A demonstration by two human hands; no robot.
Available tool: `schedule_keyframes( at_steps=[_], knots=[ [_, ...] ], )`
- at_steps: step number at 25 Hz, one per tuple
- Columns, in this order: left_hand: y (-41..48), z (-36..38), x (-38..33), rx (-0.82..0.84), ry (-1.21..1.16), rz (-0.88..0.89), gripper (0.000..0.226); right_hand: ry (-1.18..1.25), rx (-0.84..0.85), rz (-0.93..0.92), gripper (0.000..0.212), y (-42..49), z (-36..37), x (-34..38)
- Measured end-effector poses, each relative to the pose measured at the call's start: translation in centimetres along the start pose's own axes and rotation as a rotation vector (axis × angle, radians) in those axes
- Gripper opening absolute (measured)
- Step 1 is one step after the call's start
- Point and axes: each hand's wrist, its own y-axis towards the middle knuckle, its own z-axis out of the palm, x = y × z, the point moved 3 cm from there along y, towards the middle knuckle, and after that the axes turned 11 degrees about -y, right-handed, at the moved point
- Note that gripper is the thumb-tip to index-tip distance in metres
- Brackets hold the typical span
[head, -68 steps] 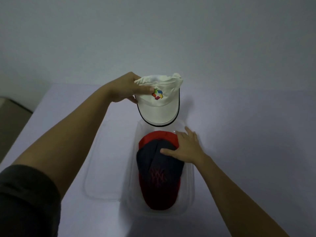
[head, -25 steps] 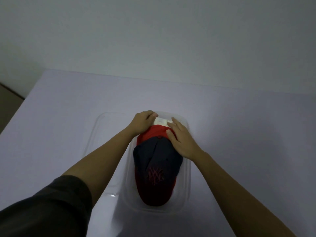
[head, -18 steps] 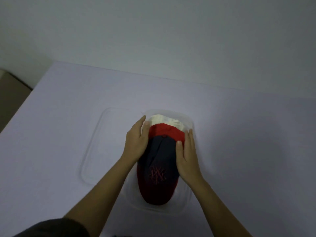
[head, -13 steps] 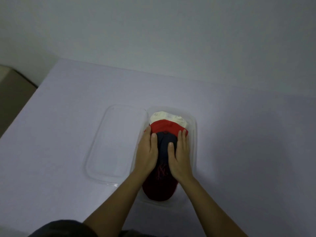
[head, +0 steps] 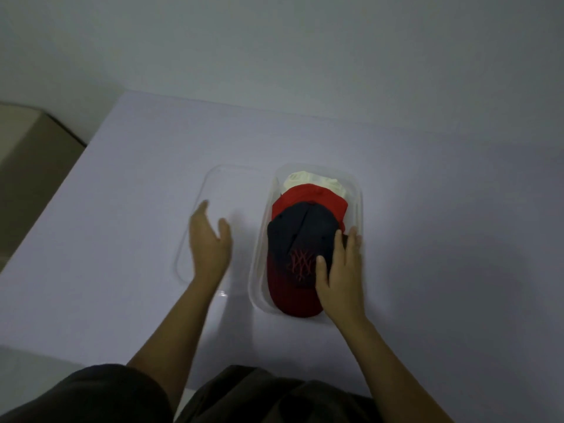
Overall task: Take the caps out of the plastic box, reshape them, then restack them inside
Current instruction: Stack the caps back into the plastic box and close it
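Observation:
The clear plastic box (head: 357, 209) stands on the table and holds three stacked caps. A navy cap with a red logo and dark red brim (head: 297, 239) lies on top. Behind it shows a red cap (head: 317, 198), and behind that a white cap (head: 314, 181). My right hand (head: 340, 270) rests flat on the right side of the navy cap, fingers spread, gripping nothing. Left of the box, my left hand (head: 209, 242) hovers open over the clear lid (head: 213, 190), holding nothing.
The lid lies flat on the white table (head: 457, 239) just left of the box. A beige surface (head: 27, 148) sits beyond the table's left edge. A plain wall rises behind the table. My dark sleeve fills the bottom edge.
The white cap went from my left hand into the box behind the red cap. Both hands pressed the stack; now my left hand has moved left over the lid.

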Motion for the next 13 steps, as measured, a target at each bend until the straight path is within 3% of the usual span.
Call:
schedule_keyframes(
  at_steps=[2,4,8,10,13],
  knots=[
    [1.2,-2.9,5.0,0.027,0.273,-0.274,0.072,-0.064,-0.054,0.078,0.063,-1.5,-0.4,-2.0],
    [1.2,-4.4,8.5,0.125,0.475,-0.507,0.089,0.100,0.018,0.256,0.065,-2.7,-0.2,-3.6],
    [1.5,-4.7,10.3,0.229,0.589,-0.510,0.086,0.487,0.128,0.488,0.049,-3.6,0.7,-3.6],
    [1.9,-5.3,10.0,0.200,0.491,-0.488,0.079,0.529,0.093,0.526,0.046,-3.9,1.0,-3.5],
    [2.4,-7.1,8.5,0.145,-0.079,-0.437,0.049,0.527,0.078,0.534,0.045,-4.2,1.3,-3.4]
  ],
)
